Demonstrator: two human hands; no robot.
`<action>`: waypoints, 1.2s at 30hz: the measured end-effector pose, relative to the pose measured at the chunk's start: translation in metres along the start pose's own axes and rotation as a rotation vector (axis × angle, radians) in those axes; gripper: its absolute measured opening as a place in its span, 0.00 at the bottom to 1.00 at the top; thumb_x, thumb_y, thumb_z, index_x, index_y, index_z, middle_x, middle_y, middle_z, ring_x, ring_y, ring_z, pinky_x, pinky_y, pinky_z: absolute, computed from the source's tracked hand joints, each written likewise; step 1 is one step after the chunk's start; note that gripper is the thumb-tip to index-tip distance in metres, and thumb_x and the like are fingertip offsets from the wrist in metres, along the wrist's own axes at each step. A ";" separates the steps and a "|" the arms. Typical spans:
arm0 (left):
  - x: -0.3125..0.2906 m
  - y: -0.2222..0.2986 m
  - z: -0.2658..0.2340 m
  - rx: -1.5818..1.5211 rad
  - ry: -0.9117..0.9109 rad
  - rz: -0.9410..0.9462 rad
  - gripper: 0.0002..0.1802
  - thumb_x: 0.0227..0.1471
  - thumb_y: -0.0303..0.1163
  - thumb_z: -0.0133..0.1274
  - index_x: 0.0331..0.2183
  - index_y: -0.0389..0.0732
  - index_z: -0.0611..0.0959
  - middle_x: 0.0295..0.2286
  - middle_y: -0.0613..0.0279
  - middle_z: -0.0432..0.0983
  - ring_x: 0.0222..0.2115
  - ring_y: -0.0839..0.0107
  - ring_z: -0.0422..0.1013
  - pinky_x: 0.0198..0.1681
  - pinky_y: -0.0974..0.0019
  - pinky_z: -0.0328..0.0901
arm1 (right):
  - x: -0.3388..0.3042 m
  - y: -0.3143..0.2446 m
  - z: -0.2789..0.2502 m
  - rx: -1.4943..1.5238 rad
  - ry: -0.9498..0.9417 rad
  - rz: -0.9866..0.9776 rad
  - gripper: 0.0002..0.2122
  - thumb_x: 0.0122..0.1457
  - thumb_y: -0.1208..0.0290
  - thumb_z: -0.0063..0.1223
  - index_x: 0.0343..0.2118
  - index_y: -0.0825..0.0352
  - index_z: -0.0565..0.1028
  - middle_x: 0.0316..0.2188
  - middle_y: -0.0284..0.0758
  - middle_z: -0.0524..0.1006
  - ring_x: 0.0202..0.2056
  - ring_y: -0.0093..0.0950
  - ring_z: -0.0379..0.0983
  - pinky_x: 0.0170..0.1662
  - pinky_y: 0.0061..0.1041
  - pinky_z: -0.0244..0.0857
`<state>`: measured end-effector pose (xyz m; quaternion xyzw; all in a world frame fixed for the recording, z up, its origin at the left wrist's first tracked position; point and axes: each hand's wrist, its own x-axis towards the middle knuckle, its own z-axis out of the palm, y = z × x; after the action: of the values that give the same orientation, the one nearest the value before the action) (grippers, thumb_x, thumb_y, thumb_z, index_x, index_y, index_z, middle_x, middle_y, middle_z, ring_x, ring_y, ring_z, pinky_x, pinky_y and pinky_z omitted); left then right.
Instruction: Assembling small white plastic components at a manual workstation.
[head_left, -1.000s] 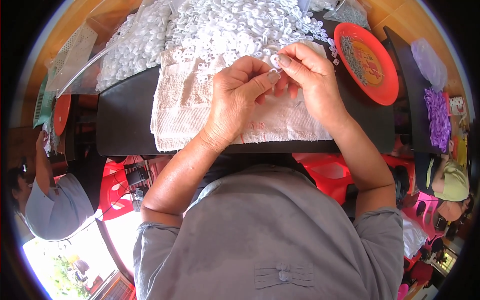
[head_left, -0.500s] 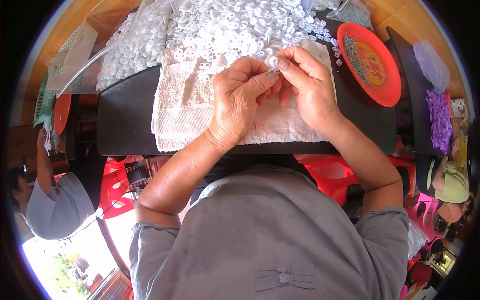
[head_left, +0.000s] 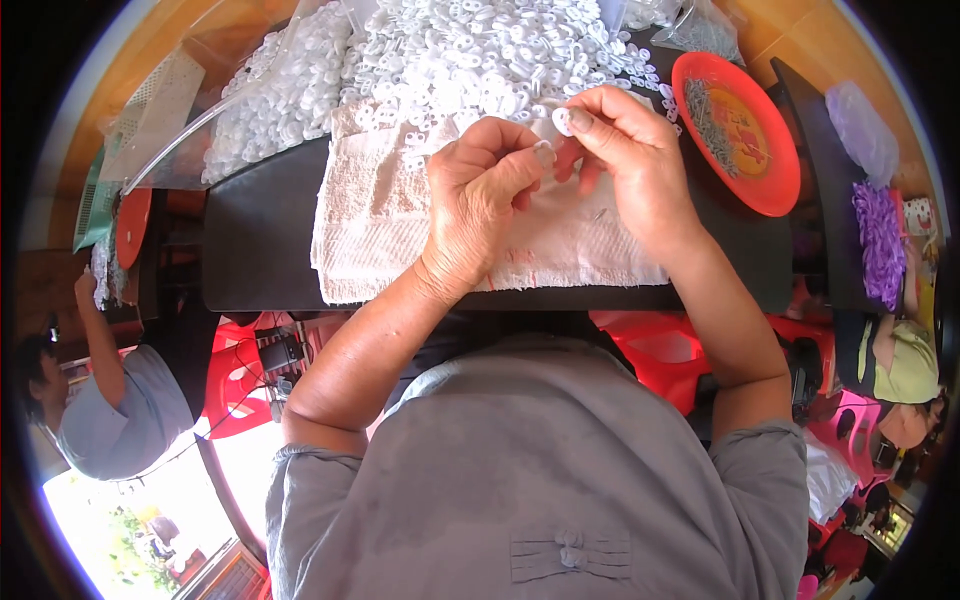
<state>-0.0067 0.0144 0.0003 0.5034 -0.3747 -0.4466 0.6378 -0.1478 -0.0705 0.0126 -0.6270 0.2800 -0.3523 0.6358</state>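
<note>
Above the folded beige towel, my two hands are raised close together. My right hand pinches a small rounded white plastic piece between thumb and fingertips. My left hand is closed, thumb against the fingers. Something small and pale shows at its thumb tip, but I cannot make out what it is. Beyond the hands spreads a large heap of small white plastic pieces, many oval with two holes. To the right of the hands sits a red plate with thin metal pins on it.
A clear plastic bag lies along the heap's left side. The dark table has its near edge by my body. Another clear bag is at the far right. People sit at both sides, near red stools.
My hands have drawn apart. The right one moved slightly right with the white piece in its fingertips, while the left stayed nearly in place.
</note>
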 end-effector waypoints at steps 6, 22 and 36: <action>0.001 0.001 -0.001 0.004 0.014 -0.003 0.07 0.50 0.29 0.57 0.30 0.34 0.79 0.18 0.68 0.70 0.16 0.82 0.62 0.17 0.78 0.55 | 0.002 -0.013 -0.010 -0.204 -0.043 0.029 0.09 0.62 0.66 0.50 0.34 0.68 0.75 0.23 0.28 0.74 0.25 0.18 0.72 0.25 0.17 0.60; 0.001 0.002 0.000 0.024 0.037 -0.017 0.06 0.50 0.28 0.57 0.30 0.35 0.79 0.17 0.68 0.70 0.15 0.83 0.62 0.17 0.78 0.55 | 0.001 -0.003 -0.006 -0.213 -0.056 -0.018 0.08 0.61 0.68 0.50 0.32 0.68 0.75 0.22 0.28 0.74 0.25 0.16 0.70 0.25 0.15 0.60; 0.000 -0.002 -0.002 0.014 -0.020 0.011 0.05 0.53 0.27 0.56 0.31 0.35 0.78 0.19 0.67 0.71 0.17 0.82 0.63 0.18 0.79 0.56 | -0.002 0.002 -0.002 -0.143 -0.104 -0.009 0.07 0.61 0.67 0.51 0.34 0.67 0.75 0.21 0.26 0.73 0.23 0.14 0.69 0.23 0.14 0.60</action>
<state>-0.0053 0.0150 -0.0025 0.5013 -0.3868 -0.4456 0.6329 -0.1499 -0.0704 0.0100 -0.6896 0.2682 -0.3013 0.6015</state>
